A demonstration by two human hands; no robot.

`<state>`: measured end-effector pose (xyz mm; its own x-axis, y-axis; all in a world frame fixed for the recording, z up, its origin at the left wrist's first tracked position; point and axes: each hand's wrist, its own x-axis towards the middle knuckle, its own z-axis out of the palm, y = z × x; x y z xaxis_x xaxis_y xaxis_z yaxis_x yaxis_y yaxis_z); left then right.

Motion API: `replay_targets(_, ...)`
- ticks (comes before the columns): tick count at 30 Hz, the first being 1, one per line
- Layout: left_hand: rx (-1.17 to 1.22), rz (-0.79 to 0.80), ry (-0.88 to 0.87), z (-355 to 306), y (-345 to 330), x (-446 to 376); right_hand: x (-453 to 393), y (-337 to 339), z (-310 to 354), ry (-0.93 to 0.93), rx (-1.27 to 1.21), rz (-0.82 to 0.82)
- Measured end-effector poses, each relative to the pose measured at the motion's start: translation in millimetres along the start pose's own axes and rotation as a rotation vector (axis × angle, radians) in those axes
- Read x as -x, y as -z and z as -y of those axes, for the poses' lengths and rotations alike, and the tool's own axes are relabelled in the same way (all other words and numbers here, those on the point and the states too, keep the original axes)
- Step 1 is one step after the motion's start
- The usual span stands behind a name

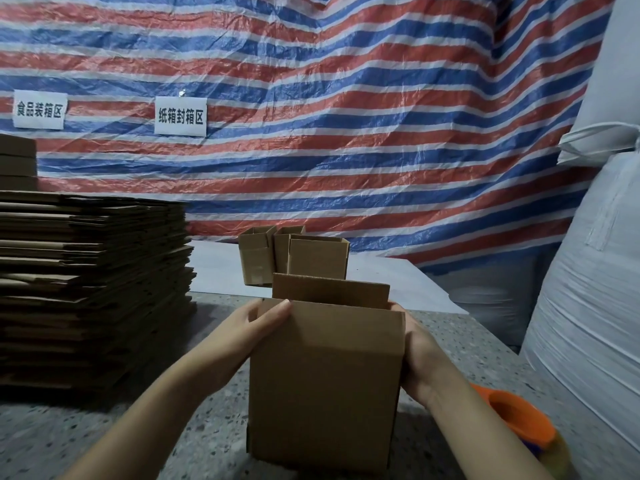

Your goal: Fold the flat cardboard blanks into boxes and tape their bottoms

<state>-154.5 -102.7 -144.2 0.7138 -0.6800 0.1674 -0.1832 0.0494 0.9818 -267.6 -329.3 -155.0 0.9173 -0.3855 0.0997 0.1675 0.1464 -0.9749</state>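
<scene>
The cardboard box (pixel 325 382) stands upright on the speckled countertop (pixel 145 427) in the near middle, plain brown, squared into shape, its near wall facing the camera and a far top flap (pixel 330 291) rising straight behind the open mouth. To its left, well apart, sits a tall stack of flat cardboard blanks (pixel 93 289), edges slightly uneven, with a few more brown boxes (pixel 17 161) behind the stack at the far left.

The left hand (pixel 249 332) grips the box's upper left corner, thumb lying over the near wall's top edge and the fingers wrapped round the left side. The right hand (pixel 415 351) presses against the right wall; its fingers are hidden behind the box, so whether they spread or close together cannot be told.

Beyond the held box, three folded boxes (pixel 294 259) stand close together on a pale board (pixel 391 282), tops open; their insides cannot be seen. An orange tape dispenser (pixel 519 420) lies just beside the right forearm.
</scene>
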Motion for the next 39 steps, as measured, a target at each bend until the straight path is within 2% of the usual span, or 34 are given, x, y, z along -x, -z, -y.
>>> replay_targets(3, 0.055, -0.105, 0.021, 3, -8, -2, 3, 0, 2, 0.009, -0.015, 0.028)
replay_targets(9, 0.185, -0.15, 0.064, 1, -9, -4, 5, -2, 1, 0.012, -0.037, -0.003)
replay_targets(12, 0.163, -0.122, 0.069, -2, -6, -5, 8, 0, 0, -0.059, -0.084, 0.004)
replay_targets(18, 0.116, -0.01, 0.093, -9, 2, -11, 10, 4, 1, 0.015, 0.013, 0.122)
replay_targets(27, -0.404, 0.095, -0.035, -31, 14, -23, 12, 4, 3, 0.001, -0.025, 0.09)
replay_targets(30, -0.646, 0.011, -0.163, -32, 14, -20, 13, 4, 3, -0.006, -0.054, 0.074)
replay_targets(32, -0.717, -0.052, -0.226, -30, 12, -17, 14, 5, 3, -0.007, -0.072, 0.068)
replay_targets(39, -1.037, -0.125, -0.301, -37, -3, 5, 13, 5, 0, -0.009, 0.027, 0.036)
